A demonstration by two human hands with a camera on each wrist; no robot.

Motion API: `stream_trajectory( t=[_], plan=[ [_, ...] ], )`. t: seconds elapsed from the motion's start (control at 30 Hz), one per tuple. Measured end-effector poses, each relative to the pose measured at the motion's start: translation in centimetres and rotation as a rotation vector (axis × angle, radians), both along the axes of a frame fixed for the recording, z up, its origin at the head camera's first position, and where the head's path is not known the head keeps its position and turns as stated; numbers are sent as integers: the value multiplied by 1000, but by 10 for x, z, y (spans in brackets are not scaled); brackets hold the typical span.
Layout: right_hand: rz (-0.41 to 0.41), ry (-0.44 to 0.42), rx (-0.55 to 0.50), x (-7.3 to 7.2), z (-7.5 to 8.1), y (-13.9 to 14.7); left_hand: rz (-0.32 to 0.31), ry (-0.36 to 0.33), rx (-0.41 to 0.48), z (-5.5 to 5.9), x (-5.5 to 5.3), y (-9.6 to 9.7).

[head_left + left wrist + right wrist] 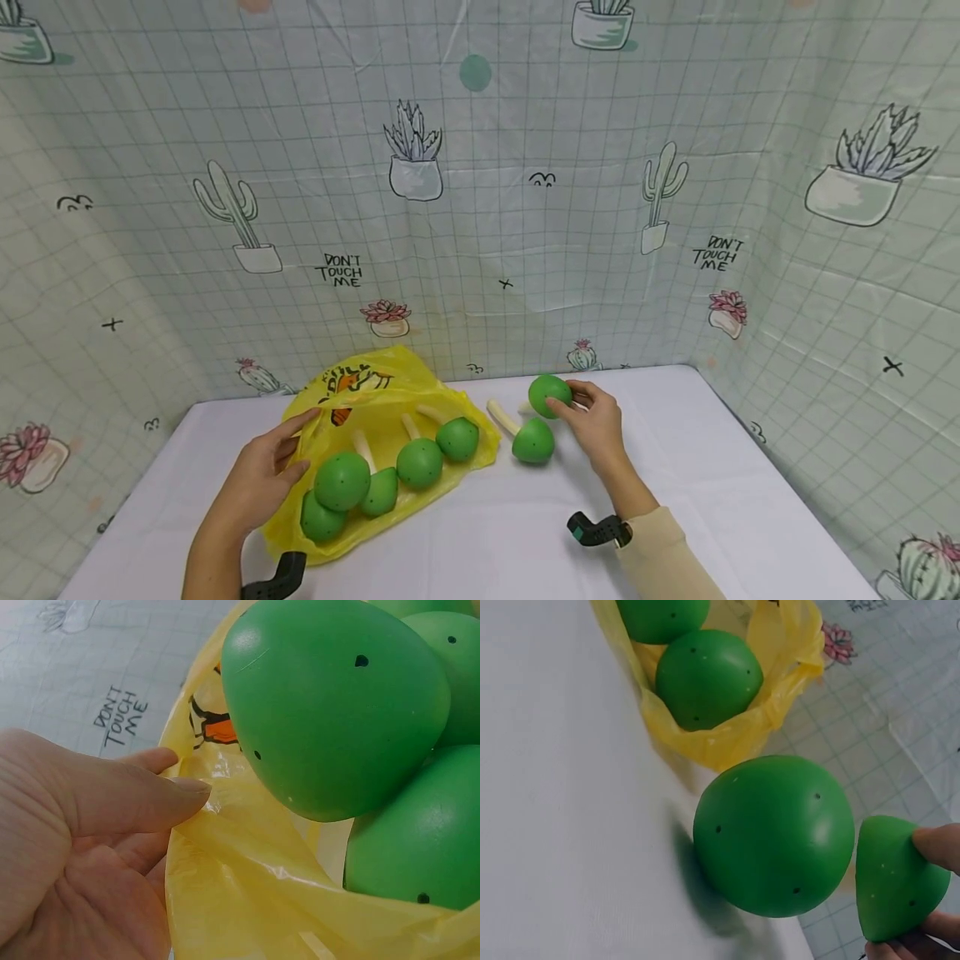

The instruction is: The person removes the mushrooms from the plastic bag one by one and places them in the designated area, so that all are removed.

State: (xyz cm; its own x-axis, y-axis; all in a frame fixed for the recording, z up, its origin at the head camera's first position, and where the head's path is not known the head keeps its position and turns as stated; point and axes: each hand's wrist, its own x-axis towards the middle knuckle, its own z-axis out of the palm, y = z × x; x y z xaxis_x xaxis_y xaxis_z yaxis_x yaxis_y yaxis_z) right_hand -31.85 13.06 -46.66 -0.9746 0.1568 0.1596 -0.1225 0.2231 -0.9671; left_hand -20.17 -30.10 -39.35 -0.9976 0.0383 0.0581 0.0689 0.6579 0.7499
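Note:
Several green-capped toy mushrooms with pale stems and black dots, one a cap (342, 481) at the front left, lie in a yellow plastic bag (411, 373) on its side, mouth toward me. My left hand (255, 483) pinches the bag's left rim, its thumb (161, 796) on the inner side in the left wrist view. To the right of the bag, my right hand (597, 421) grips another toy mushroom (550, 395) by its green cap, fingertips round the cap's edge. Just in front of it, one more toy mushroom (533, 442) rests on the table, stem pointing back left.
A white cloth covers the table (675, 467). Behind and at both sides hangs a grid-patterned curtain (510, 217) with cactus prints. Black wrist devices (596, 530) sit on both forearms.

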Motion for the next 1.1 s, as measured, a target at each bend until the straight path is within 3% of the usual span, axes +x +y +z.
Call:
stream_trajectory(
  t=[0.47,0.93,1.1],
  plan=[
    [10,-113,49,5,-3,14,1,-37,-14,-1,2,0],
    [56,-213,135,-1,-4,26,-28,-5,14,-1,1,-2],
    [64,-205,143,-3,-8,26,-34,16,6,0,1,-3]
  ],
)
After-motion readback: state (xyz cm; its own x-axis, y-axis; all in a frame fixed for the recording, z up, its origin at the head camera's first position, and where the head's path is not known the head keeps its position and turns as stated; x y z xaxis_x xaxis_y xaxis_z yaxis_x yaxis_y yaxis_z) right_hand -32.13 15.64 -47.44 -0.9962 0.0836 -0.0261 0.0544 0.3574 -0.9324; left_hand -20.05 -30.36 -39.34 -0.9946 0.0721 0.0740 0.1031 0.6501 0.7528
